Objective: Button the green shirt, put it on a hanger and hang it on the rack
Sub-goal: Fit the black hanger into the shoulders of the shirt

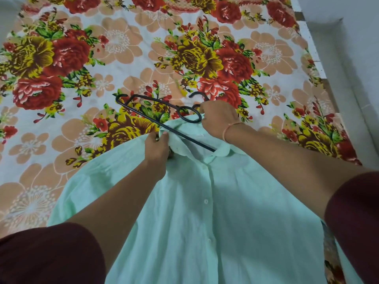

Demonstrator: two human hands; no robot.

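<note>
While I watch the head view, the shirt lies front up on the floral sheet. It fills the lower centre of the frame, with the collar toward frame centre. The placket looks closed, and pale buttons run down it.

The hanger is black and thin-barred. One arm of it goes into the neck opening under the collar, just right of centre. The other arm sticks out bare over the sheet, left of centre, and is tilted. Its hook curls at frame centre, just above the right hand.

I see the right hand grasping the hanger at its neck, fingers curled round it beside the ring loops. The left hand pinches shirt fabric at the collar's left edge, fingers bunched on the cloth just below the hanger bar.

Both forearms reach up from the lower corners, in maroon sleeves. A thin red thread circles the right wrist. A grey floor strip runs along the right edge of the frame.
</note>
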